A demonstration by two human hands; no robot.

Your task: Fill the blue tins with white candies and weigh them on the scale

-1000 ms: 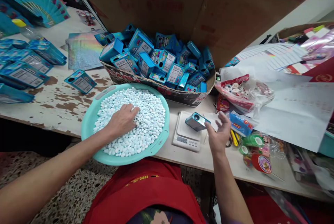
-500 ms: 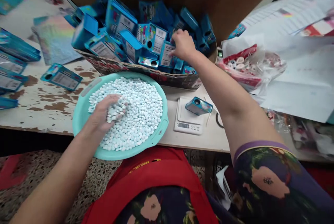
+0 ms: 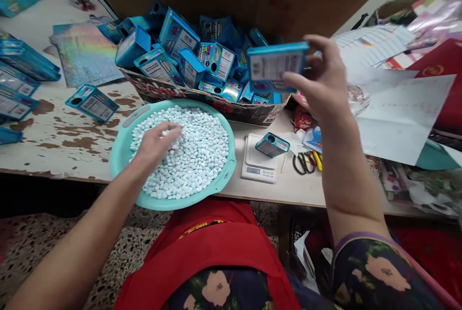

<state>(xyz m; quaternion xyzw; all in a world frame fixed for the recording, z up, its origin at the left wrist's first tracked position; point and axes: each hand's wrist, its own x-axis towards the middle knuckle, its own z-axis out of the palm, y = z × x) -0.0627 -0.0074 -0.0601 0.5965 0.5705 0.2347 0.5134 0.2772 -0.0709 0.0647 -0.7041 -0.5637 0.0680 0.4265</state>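
My right hand grips a blue box by its right end, in the air at the right side of a carton full of similar blue boxes. My left hand is over the white pellets in a turquoise basin, its fingers curled with a few pellets showing between them. A small white scale stands right of the basin with another blue box lying on it.
One blue box lies left of the basin, near shiny holographic sheets and stacked blue packs. Black-handled scissors lie right of the scale. Papers and plastic bags cover the right side.
My right hand has lifted a blue box out of the carton, up and to the right. My left hand has turned over, and fewer pellets show in it. The view has shifted slightly.
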